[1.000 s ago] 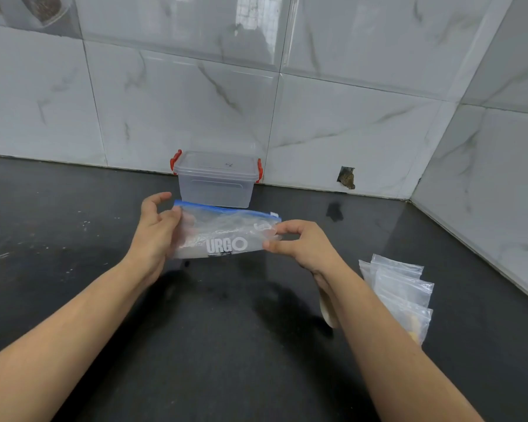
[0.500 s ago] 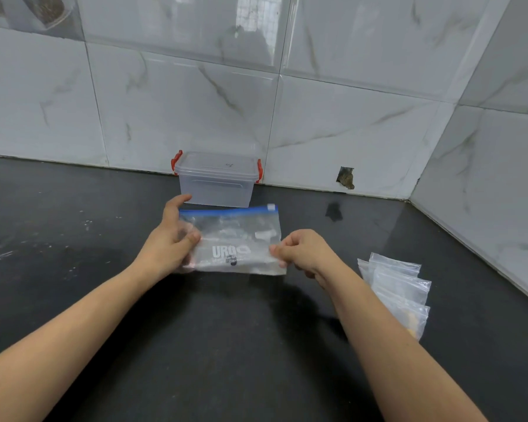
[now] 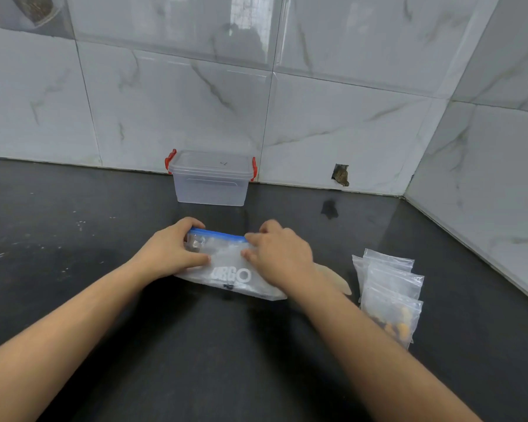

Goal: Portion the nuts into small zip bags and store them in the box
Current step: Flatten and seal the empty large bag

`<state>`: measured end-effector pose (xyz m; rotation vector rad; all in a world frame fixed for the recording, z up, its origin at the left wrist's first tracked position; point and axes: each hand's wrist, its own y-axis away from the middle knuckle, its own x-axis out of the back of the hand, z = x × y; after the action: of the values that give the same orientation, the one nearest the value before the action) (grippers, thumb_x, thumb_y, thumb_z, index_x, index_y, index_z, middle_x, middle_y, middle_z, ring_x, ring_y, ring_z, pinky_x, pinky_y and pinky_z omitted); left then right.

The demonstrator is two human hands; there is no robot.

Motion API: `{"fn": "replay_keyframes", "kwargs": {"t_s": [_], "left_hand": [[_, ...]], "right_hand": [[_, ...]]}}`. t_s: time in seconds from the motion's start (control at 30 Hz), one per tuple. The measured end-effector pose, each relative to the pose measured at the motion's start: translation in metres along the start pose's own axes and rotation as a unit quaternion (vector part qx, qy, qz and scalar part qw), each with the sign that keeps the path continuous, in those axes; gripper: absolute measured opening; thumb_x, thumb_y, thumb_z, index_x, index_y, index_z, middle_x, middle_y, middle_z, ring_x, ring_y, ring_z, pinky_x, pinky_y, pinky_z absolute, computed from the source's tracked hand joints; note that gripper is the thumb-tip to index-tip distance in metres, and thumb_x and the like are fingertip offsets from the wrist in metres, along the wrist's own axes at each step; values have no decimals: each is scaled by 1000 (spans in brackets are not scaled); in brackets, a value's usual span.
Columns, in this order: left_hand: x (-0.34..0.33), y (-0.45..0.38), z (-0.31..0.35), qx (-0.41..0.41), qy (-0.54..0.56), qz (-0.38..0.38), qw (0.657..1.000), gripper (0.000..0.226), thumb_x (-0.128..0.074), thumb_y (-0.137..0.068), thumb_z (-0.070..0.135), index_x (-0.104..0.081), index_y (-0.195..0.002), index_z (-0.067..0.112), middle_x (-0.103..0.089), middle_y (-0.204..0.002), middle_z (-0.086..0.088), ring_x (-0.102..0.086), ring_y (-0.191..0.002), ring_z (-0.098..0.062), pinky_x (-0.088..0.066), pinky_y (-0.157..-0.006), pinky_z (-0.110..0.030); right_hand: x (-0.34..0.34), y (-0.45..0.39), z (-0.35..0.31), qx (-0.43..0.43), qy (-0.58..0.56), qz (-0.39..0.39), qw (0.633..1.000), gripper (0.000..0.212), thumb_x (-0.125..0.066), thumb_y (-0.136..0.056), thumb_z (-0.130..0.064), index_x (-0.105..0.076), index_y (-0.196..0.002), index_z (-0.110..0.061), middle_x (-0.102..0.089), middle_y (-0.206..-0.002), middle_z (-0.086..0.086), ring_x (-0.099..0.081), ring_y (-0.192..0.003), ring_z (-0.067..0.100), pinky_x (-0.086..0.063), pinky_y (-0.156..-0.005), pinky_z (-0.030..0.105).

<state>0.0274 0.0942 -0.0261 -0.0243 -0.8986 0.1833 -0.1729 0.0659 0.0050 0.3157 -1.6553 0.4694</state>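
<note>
Clear glossy plastic bag (image 3: 226, 269), matt dark counter (image 3: 73, 239), glossy marble-look tiles (image 3: 333, 123).

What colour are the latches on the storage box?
Red: the latches on the clear storage box, best seen in the head view.

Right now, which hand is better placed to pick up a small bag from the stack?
The right hand. The stack of small zip bags lies on the counter just to its right, while the left hand pins the big blue-zip bag on the far side.
</note>
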Motion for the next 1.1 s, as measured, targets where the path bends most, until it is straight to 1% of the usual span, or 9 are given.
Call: {"fn": "replay_keyframes", "kwargs": {"t_s": [0.1, 0.2, 0.3, 0.47, 0.6, 0.7, 0.77, 0.87, 1.1], "left_hand": [[-4, 4, 3, -21, -97, 92, 991, 69, -67, -77, 36, -39, -139, 24, -45, -135, -6, -47, -119, -26, -41, -97, -40], [-8, 11, 17, -180, -189, 178, 949, 54, -44, -87, 43, -47, -136, 22, -50, -137, -2, -45, -126, -27, -39, -100, -43], [-19, 11, 35, -253, -279, 73, 923, 71, -11, -89, 56, -47, -139, 21, -47, -144, 2, -34, -139, -19, -26, -112, -41], [-35, 7, 34, -128, -351, -69, 925, 131, 45, -41, 73, -8, -152, 26, -3, -160, 9, 2, -147, -10, -3, -118, -40], [-30, 11, 22, -125, -322, -119, 931, 124, 40, -40, 80, 10, -150, 30, 12, -158, 13, 10, -145, -6, 1, -117, -37], [-30, 10, 12, -168, -341, -90, 921, 107, 30, -57, 80, 5, -150, 33, 12, -155, 15, 5, -145, -6, -4, -117, -41], [-29, 10, 9, -210, -382, 16, 900, 87, 4, -81, 75, -28, -148, 29, -26, -156, 3, -31, -141, -18, -31, -108, -47], [-30, 15, 13, -178, -348, 117, 913, 67, -23, -83, 63, -64, -115, 21, -62, -113, -4, -62, -97, -28, -50, -72, -40], [-54, 11, 47, -122, -230, -51, 964, 93, 0, -63, 80, -28, -143, 41, -34, -148, 8, -38, -133, -17, -41, -100, -41]], "right_hand": [[-27, 0, -3, 10, 62, -6, 998, 38, -36, -99, -40, -50, -130, -23, -43, -127, 5, -47, -106, 29, -37, -69, 34], [-45, 4, -1, -4, 88, 15, 996, 44, -36, -100, -40, -39, -140, -21, -42, -126, 6, -46, -103, 28, -35, -62, 33], [-48, 7, -2, -10, 98, 17, 995, 48, -38, -100, -36, -32, -145, -20, -42, -124, 6, -46, -103, 27, -35, -61, 33], [-47, 11, -2, -32, 85, 41, 995, 44, -37, -100, -31, -37, -141, -17, -43, -121, 7, -46, -100, 26, -33, -58, 32], [-42, 16, -8, -45, 91, 45, 994, 42, -33, -101, -34, -40, -138, -15, -44, -119, 8, -47, -100, 27, -23, -48, 27], [-32, 18, -11, -69, 85, 2, 994, 41, -33, -101, -38, -47, -131, -14, -46, -120, 8, -53, -103, 28, -33, -61, 30], [-25, 20, -10, -81, 90, -13, 993, 36, -35, -100, -33, -54, -121, -11, -47, -117, 8, -55, -99, 28, -33, -64, 32], [-16, 24, -8, -88, 129, -19, 988, 25, -42, -93, -14, -63, -107, -11, -49, -112, 9, -56, -90, 25, -31, -56, 28], [7, 28, 8, -129, 174, -26, 976, 22, -48, -91, -11, -62, -108, -15, -57, -109, 5, -56, -86, 19, -27, -50, 26]]}}
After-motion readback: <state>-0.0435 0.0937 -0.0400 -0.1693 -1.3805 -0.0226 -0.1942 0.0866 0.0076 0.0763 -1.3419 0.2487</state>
